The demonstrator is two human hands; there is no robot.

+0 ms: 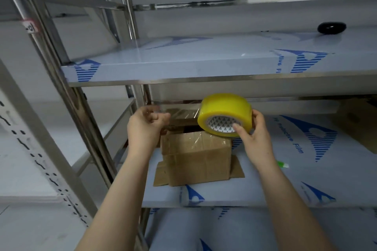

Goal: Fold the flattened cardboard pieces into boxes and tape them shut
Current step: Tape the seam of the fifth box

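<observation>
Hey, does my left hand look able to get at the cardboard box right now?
Probably yes: the left hand is just above the cardboard box with nothing between them. But it pinches the tape strip drawn from the yellow roll in the right hand.

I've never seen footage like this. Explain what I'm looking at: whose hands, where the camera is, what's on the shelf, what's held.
There is no machine here: a person works with bare hands, and the single picture comes from a camera worn on their head, looking forward and down. The right hand holds a roll of yellow tape. The left hand pinches the free end of a clear strip running from that roll, stretched above a folded cardboard box. The box stands on a metal shelf covered in blue-printed protective film; flat cardboard sticks out from under it. A small black round object lies on the shelf above.
</observation>
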